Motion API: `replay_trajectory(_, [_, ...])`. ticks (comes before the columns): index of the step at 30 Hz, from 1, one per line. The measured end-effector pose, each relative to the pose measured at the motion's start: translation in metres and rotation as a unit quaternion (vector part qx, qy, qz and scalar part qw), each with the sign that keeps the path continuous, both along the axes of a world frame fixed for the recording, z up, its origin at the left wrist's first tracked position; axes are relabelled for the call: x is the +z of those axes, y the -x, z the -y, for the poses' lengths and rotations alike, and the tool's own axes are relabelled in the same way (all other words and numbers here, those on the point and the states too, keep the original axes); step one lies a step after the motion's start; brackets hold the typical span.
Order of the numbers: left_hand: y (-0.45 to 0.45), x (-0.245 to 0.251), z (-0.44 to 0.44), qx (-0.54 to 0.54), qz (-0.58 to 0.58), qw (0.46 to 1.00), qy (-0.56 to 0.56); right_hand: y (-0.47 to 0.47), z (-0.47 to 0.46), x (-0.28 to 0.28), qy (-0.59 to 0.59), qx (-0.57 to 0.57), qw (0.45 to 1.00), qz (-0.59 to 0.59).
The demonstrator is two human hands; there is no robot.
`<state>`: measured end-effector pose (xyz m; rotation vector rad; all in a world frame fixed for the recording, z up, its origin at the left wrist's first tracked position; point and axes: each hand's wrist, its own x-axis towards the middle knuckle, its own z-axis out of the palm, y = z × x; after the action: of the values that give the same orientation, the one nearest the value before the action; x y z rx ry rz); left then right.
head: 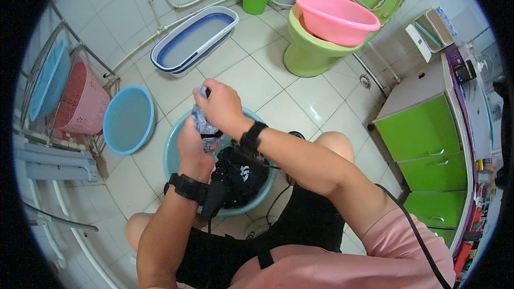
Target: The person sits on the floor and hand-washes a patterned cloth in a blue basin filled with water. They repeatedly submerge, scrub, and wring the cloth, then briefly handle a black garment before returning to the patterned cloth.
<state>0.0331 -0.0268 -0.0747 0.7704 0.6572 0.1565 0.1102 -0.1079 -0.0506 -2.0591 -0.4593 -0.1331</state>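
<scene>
Bunched between my two hands is a wet-looking grey-blue patterned cloth (199, 115) with black bands. My right hand (220, 106) grips its upper end, and my left hand (190, 144) is closed around the lower part. Both are above a teal plastic basin (172, 144) on the floor between my knees. Inside the basin lies a black garment (237, 180) with a white printed mark, partly hidden by my wrists and the black straps on them.
A light blue basin (129, 120) of cloudy water stands left, near a pink perforated basket (86, 100). Ahead sits a white-and-blue folding tub (192, 42) holding water. A pink basin (339, 20) rests on the green toilet (311, 58); green cabinets (421, 132) line the right.
</scene>
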Motion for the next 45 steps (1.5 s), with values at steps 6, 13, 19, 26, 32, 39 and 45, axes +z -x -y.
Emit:
replay_trajectory(6, [-0.007, -0.005, 0.001, 0.102, 0.077, 0.991, -0.043, 0.000, 0.000, -0.009, -0.068, 0.130, 0.989, 0.013])
replay_trajectory(13, [-0.005, -0.015, -0.001, 0.054, -0.028, 0.997, -0.048, 0.004, 0.005, 0.002, -0.002, 0.088, 0.996, 0.000])
replay_trajectory(19, [-0.007, -0.005, 0.020, 0.023, -0.032, 0.999, 0.027, -0.009, 0.011, 0.006, 0.032, 0.024, 0.999, -0.031])
replay_trajectory(26, [-0.019, -0.007, -0.005, 0.106, 0.049, 0.991, 0.069, 0.013, 0.019, 0.004, -0.064, 0.157, 0.985, -0.028])
replay_trajectory(32, [-0.003, 0.000, 0.023, -0.043, -0.012, 0.995, -0.085, -0.025, 0.019, -0.022, -0.037, -0.017, 0.998, -0.045])
replay_trajectory(39, [0.006, -0.007, -0.021, -0.080, 0.012, 0.992, -0.099, -0.059, 0.034, -0.010, -0.280, 0.135, 0.915, -0.258])
replay_trajectory(45, [0.006, 0.003, -0.029, -0.114, 0.120, 0.949, -0.268, -0.047, 0.046, 0.026, -0.354, 0.265, 0.795, -0.414])
